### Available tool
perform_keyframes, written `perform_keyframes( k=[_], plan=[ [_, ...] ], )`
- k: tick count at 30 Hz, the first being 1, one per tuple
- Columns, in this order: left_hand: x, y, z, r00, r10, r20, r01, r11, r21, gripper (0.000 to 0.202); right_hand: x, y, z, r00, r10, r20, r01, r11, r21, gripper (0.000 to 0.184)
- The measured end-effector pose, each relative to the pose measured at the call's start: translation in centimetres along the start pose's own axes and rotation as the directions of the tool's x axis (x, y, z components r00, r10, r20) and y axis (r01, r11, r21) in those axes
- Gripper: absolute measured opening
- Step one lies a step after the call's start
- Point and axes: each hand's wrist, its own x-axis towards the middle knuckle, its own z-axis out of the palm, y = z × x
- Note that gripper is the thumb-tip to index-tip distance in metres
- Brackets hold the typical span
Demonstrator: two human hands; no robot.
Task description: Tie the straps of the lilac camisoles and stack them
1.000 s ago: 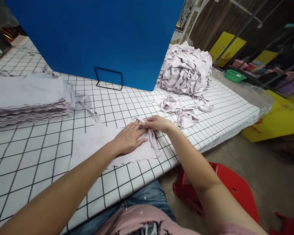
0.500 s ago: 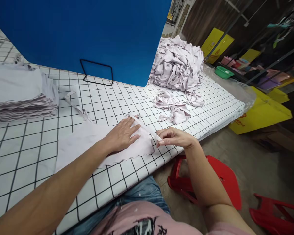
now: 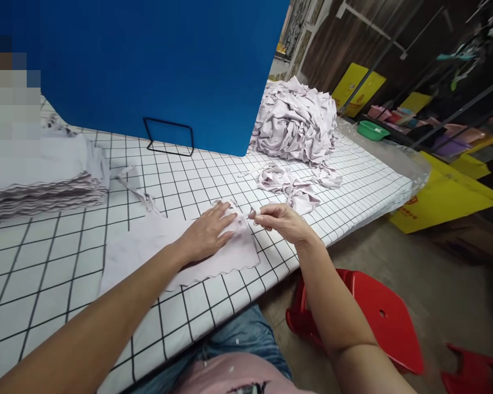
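Note:
A pale pinkish-white fabric piece (image 3: 139,246) lies flat on the grid-patterned tablecloth (image 3: 213,298). Pressing on it with spread fingers is my left hand (image 3: 208,230), palm down near the fabric's far right part. My right hand (image 3: 279,219) is just right of it, above the cloth, with thumb and fingers pinching a narrow white fabric strip (image 3: 248,215). Most of that strip is hidden in the fingers. Another loose, twisted strip (image 3: 137,191) rests beyond the fabric piece.
A stack of cut fabric (image 3: 36,175) stands at left. The blue board (image 3: 156,65) with a black wire stand rises behind. At the back are a heap of crumpled fabric (image 3: 296,123) and smaller scraps (image 3: 287,186). A red stool (image 3: 382,317) is beside the table.
My right hand has moved slightly left and away from me, nearer my left hand. The strip that stretched between my hands now shows much shorter. My left hand stays on the fabric.

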Motion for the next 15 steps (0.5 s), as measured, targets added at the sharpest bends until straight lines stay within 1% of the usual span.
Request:
perform_keyframes(
  k=[1,3,4,5,6,8,10,11,13,15],
  plan=[
    [0.0,0.0,-0.3,0.996,0.013,-0.083,-0.016,0.999,-0.035,0.042,0.9,-0.5,0.3,1.0,-0.014,-0.02,0.014,1.0,0.002,0.022],
    [0.0,0.2,-1.0,0.965,0.006,-0.264,-0.04,0.991,-0.124,0.031,2.7,-1.7,0.9,0.995,-0.084,-0.055,0.084,0.996,0.011,0.02],
    [0.1,0.3,-1.5,0.941,-0.018,-0.338,-0.047,0.982,-0.183,0.026,3.6,-2.4,1.2,0.988,-0.131,-0.08,0.133,0.991,0.015,0.019],
    [0.2,0.4,-1.9,0.919,-0.057,-0.389,-0.046,0.967,-0.252,0.022,4.4,-3.0,1.4,0.978,-0.179,-0.112,0.181,0.983,0.017,0.019],
    [0.2,0.5,-2.4,0.901,-0.115,-0.419,-0.033,0.943,-0.33,0.019,5.1,-3.5,1.8,0.965,-0.221,-0.141,0.226,0.974,0.016,0.018],
    [0.3,0.7,-3.1,0.87,-0.257,-0.421,0.017,0.868,-0.496,0.019,6.2,-4.0,2.6,0.947,-0.281,-0.154,0.287,0.958,0.02,0.017],
    [0.4,0.7,-3.6,0.838,-0.382,-0.389,0.063,0.777,-0.627,0.022,7.1,-3.6,3.6,0.947,-0.302,-0.109,0.308,0.951,0.039,0.018],
    [0.4,0.6,-3.8,0.825,-0.419,-0.379,0.068,0.739,-0.67,0.023,7.4,-3.2,4.2,0.949,-0.304,-0.08,0.308,0.95,0.05,0.018],
    [0.5,0.3,-4.0,0.816,-0.441,-0.372,0.055,0.702,-0.71,0.021,7.8,-2.0,5.2,0.953,-0.301,-0.038,0.303,0.951,0.064,0.02],
    [0.5,0.0,-4.0,0.825,-0.431,-0.367,0.044,0.695,-0.718,0.015,8.1,-0.9,5.7,0.954,-0.301,-0.02,0.301,0.951,0.075,0.02]
  ],
)
